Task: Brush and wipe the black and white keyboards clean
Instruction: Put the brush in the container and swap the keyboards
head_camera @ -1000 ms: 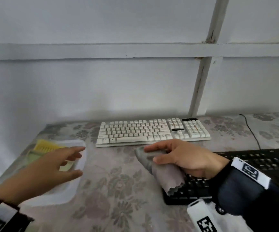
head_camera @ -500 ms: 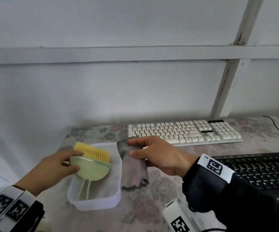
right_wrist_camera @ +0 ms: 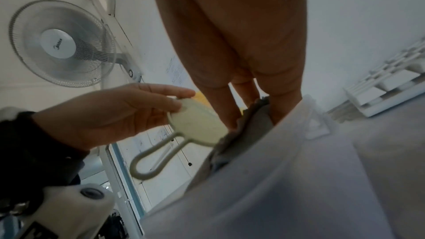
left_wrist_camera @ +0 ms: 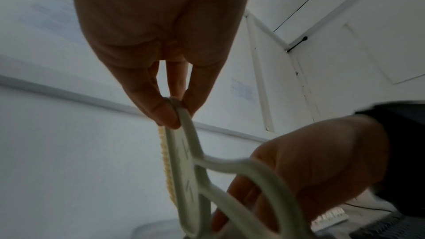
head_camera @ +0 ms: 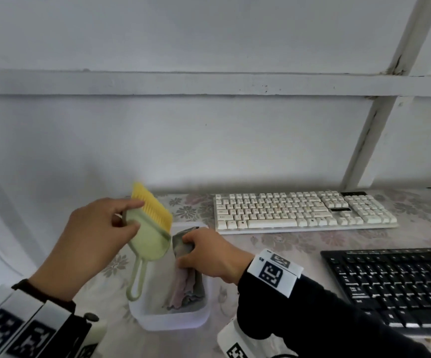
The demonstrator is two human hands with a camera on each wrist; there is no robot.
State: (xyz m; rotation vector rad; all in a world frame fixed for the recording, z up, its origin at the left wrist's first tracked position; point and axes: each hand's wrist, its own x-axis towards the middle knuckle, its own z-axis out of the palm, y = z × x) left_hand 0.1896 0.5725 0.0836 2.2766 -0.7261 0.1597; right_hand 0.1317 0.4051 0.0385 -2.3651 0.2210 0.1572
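A plain office corner — keyboards (head_camera: pixel 304 211) on flowered tablecloth (head_camera: pixel 286 241), wall fan (right_wrist_camera: pixel 62 43).

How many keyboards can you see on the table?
2. The white keyboard lies at the back by the wall. The black keyboard lies nearer, at the right, partly cut off by the picture's edge. No others show.

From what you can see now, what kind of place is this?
Probably a plain indoor desk or workroom. A white keyboard and a black keyboard lie on a table with a flowered cover against a bare white wall, and a wall-mounted fan shows in the right wrist view.
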